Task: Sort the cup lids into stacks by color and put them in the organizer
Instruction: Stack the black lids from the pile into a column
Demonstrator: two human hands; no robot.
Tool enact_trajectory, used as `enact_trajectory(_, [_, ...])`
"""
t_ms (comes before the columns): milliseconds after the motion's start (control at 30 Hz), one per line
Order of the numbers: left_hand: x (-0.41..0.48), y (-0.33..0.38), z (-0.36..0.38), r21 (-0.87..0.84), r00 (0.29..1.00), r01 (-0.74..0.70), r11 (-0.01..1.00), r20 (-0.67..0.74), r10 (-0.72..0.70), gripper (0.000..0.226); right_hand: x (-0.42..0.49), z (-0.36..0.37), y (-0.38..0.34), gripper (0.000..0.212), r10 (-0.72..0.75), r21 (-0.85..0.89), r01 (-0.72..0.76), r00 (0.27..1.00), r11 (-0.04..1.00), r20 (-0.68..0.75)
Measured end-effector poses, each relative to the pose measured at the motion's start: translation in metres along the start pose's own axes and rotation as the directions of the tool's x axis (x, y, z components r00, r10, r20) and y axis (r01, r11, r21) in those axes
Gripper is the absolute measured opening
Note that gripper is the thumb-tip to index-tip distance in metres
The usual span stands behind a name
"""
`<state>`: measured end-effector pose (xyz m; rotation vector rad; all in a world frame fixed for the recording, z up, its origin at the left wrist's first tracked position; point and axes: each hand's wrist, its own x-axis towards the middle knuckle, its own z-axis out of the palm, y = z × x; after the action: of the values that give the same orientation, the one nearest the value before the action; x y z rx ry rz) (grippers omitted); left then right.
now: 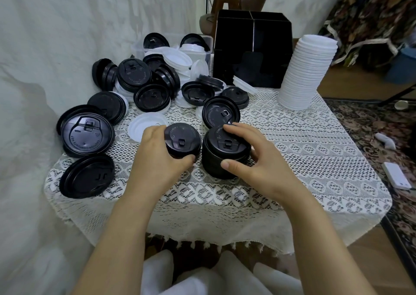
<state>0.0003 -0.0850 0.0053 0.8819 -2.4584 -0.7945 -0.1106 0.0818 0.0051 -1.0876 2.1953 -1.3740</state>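
Now, left hand (157, 157) snug around short black stack (183, 139), right hand (255, 159) snug around tall black stack (213, 157).

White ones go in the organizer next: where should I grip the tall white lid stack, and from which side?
Low on its side wall, from the open right side, I'd judge: the white lid stack is tall and seems to lean, and the organizer stands close on its left.

From nine to eleven o'clock, black lids (87, 134) crowd a white lace tablecloth (292, 159) patterned in looped openwork bands. At one o'clock is a white stack of lids (304, 73), at twelve a black organizer (252, 46), and at three a dark floral rug (371, 125) with beige blooms.
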Motion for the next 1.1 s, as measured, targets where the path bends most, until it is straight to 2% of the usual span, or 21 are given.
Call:
enact_trajectory(100, [0.0,0.005,-0.002,-0.143,0.992,-0.026,0.989,-0.128,0.008,0.06,0.0,-0.001,0.001,0.065,0.008,0.051,-0.008,1.0,0.999,-0.002])
enact_trajectory(200, [-0.006,0.018,-0.002,-0.338,0.989,-0.055,0.94,-0.147,0.005,0.08,0.001,-0.001,0.004,0.073,0.041,0.098,-0.04,0.999,0.994,-0.006])
enact_trajectory(267, [-0.011,0.029,-0.001,-0.374,0.989,-0.111,0.921,-0.133,0.066,0.076,0.001,-0.002,0.006,0.076,0.051,0.112,-0.05,0.999,0.992,-0.007])
enact_trajectory(367, [-0.017,0.037,0.007,-0.376,0.99,-0.141,0.916,-0.062,0.127,0.065,0.001,-0.003,0.006,0.078,0.031,0.155,-0.03,1.0,0.987,-0.005])
enact_trajectory(500, [-0.02,0.04,0.015,-0.288,0.979,-0.172,0.942,0.058,0.197,0.075,0.001,-0.002,0.005,0.074,0.008,0.195,-0.005,1.0,0.981,-0.014])
enact_trajectory(767, [-0.019,0.041,0.022,-0.269,0.976,-0.162,0.949,0.101,0.195,0.081,0.0,-0.004,0.009,0.088,0.014,0.178,-0.021,0.999,0.984,0.036])
enact_trajectory(900, [-0.018,0.039,0.022,-0.281,0.975,-0.141,0.949,0.125,0.182,0.079,-0.002,-0.008,0.008,0.08,0.021,0.305,-0.047,0.996,0.951,0.09])
enact_trajectory(1000, [-0.017,0.037,0.023,-0.308,0.977,-0.103,0.946,0.148,0.155,0.081,-0.002,-0.009,0.007,0.073,0.016,0.398,-0.039,0.998,0.917,0.06])
enact_trajectory(1100, [-0.016,0.036,0.023,-0.364,0.975,-0.054,0.93,0.18,0.127,0.081,-0.001,-0.005,0.007,0.058,0.021,0.412,-0.03,0.999,0.911,0.025])
